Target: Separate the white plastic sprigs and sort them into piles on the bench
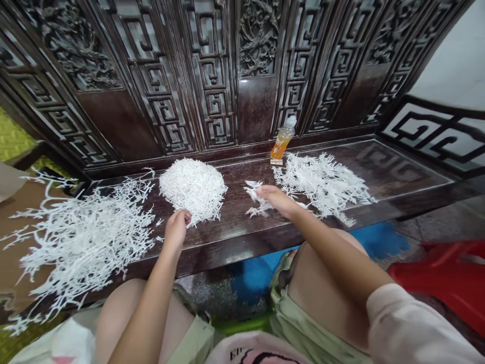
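Note:
My right hand (pixel 278 198) is closed with its fingertips on a small white branched piece (pixel 253 188); blur hides the exact grip. More white branched bits (pixel 258 208) lie just under and in front of it. My left hand (pixel 177 230), fingers curled, rests at the near edge of a rounded heap of short white pieces (pixel 193 187). Whatever those fingers hold, if anything, is hidden. Right of my right hand spreads a pile of white branched pieces (pixel 324 182). At the far left, a larger tangle of long white branching sprigs (pixel 91 237) overhangs the bench's front edge.
All the piles lie on a dark wooden bench (pixel 235 230) with a carved lattice back (pixel 257 101). A bottle of orange drink (pixel 282 139) stands behind the right pile. Cardboard (pixel 15 212) is at far left, a red plastic stool-like object (pixel 443 283) at lower right.

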A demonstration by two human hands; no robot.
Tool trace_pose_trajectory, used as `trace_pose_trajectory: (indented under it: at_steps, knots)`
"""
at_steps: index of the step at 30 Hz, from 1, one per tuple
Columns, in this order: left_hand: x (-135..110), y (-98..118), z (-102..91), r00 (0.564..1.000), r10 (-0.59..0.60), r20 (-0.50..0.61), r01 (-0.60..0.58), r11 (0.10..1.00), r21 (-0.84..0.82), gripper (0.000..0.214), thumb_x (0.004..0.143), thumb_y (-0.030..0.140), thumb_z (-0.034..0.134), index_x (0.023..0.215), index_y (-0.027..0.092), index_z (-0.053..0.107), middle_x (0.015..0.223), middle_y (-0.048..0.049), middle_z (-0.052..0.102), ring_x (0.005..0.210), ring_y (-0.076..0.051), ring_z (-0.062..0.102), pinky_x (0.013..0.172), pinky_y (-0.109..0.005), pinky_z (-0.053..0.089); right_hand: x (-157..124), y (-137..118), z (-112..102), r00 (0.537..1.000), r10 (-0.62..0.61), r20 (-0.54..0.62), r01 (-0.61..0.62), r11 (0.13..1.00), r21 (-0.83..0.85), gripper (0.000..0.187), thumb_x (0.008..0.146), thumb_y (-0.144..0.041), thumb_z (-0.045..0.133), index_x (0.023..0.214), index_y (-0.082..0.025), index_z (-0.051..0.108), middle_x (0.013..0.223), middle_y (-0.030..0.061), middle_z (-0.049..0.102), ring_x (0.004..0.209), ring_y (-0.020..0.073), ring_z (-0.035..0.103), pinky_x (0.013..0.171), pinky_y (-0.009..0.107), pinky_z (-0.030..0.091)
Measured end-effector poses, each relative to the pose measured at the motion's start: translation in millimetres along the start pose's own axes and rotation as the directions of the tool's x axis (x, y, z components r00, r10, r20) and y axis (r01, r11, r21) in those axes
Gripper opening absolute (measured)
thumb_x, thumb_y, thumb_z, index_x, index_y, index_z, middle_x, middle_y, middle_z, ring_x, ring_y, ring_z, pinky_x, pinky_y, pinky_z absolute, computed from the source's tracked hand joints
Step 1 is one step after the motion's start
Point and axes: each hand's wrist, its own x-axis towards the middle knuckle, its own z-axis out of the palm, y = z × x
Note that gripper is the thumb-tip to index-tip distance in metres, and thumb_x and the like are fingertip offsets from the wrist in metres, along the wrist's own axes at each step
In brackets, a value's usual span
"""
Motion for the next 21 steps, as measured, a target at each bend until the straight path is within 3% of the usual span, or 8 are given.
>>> trace_pose_trajectory:
  at_steps: [3, 5, 8, 12, 16, 19, 21]
  knots:
    - [23, -25, 15.2, 0.997, -0.059, 0.054, 0.047, 0.978, 0.202, 0.029, 0.071, 0.033, 0.039, 0.083, 0.015, 0.059, 0.070, -0.0032, 0.056, 0.065, -0.015, 0.052, 0.061, -0.026, 0.040, -9, 1, 44, 0.990, 0.057, 0.129, -0.076, 0.986, 0.151, 0.023, 0.068, -0.038, 0.055, 0.072, -0.015, 0.052, 0.067, -0.0006, 0.055, 0.060, 0.0095, 0.046, 0.059, 0.022, 0.034]
    - [26, -38, 23.3, 0.996, -0.066, 0.059, 0.038, 0.922, 0.386, 0.038, 0.073, 0.032, 0.040, 0.103, 0.016, 0.055, 0.083, -0.0065, 0.059, 0.074, -0.018, 0.055, 0.067, -0.029, 0.041, -15, 0, 64, 0.975, 0.073, 0.209, -0.117, 0.972, 0.205, 0.021, 0.066, -0.035, 0.058, 0.073, -0.016, 0.051, 0.068, -0.0009, 0.056, 0.061, 0.0096, 0.047, 0.058, 0.021, 0.033]
    - [20, -50, 28.9, 1.000, 0.020, 0.011, -0.022, 0.772, 0.635, 0.047, 0.076, 0.035, 0.042, 0.119, 0.015, 0.046, 0.105, -0.0129, 0.054, 0.097, -0.025, 0.050, 0.082, -0.036, 0.038, -20, 0, 71, 0.954, 0.089, 0.287, -0.158, 0.961, 0.228, 0.018, 0.066, -0.031, 0.058, 0.073, -0.017, 0.051, 0.066, -0.0013, 0.057, 0.061, 0.0098, 0.047, 0.058, 0.021, 0.032]
    - [12, -52, 30.6, 0.990, 0.141, -0.028, -0.071, 0.648, 0.758, 0.041, 0.081, 0.040, 0.034, 0.107, 0.019, 0.057, 0.113, -0.0141, 0.049, 0.107, -0.031, 0.040, 0.087, -0.043, 0.033, -20, 1, 65, 0.950, 0.139, 0.279, -0.194, 0.964, 0.182, 0.013, 0.066, -0.027, 0.058, 0.070, -0.016, 0.053, 0.070, -0.0008, 0.056, 0.064, 0.0097, 0.047, 0.059, 0.021, 0.032]
    - [7, -45, 35.1, 0.971, 0.236, 0.036, -0.202, 0.730, 0.653, 0.039, 0.081, 0.039, 0.034, 0.097, 0.018, 0.063, 0.101, -0.0125, 0.054, 0.099, -0.027, 0.046, 0.087, -0.040, 0.034, -21, 0, 66, 0.948, 0.173, 0.268, -0.221, 0.961, 0.163, 0.012, 0.066, -0.026, 0.057, 0.070, -0.016, 0.054, 0.071, -0.0008, 0.055, 0.066, 0.0095, 0.045, 0.060, 0.021, 0.032]
    - [-6, -34, 43.7, 0.934, 0.257, 0.249, -0.330, 0.888, 0.321, 0.039, 0.082, 0.042, 0.033, 0.096, 0.019, 0.062, 0.091, -0.0078, 0.058, 0.088, -0.020, 0.052, 0.083, -0.033, 0.038, -22, -1, 71, 0.939, 0.128, 0.319, -0.193, 0.964, 0.180, 0.018, 0.066, -0.032, 0.058, 0.073, -0.015, 0.056, 0.071, -0.0005, 0.055, 0.065, 0.0095, 0.045, 0.062, 0.021, 0.033]
    - [-16, -27, 50.9, 0.885, 0.246, 0.395, -0.301, 0.950, 0.082, 0.039, 0.081, 0.045, 0.035, 0.092, 0.019, 0.062, 0.088, -0.0052, 0.060, 0.083, -0.017, 0.053, 0.079, -0.029, 0.040, -23, 0, 74, 0.934, 0.072, 0.351, -0.151, 0.968, 0.202, 0.023, 0.067, -0.035, 0.059, 0.077, -0.014, 0.057, 0.072, -0.0001, 0.056, 0.066, 0.0096, 0.046, 0.064, 0.022, 0.034]
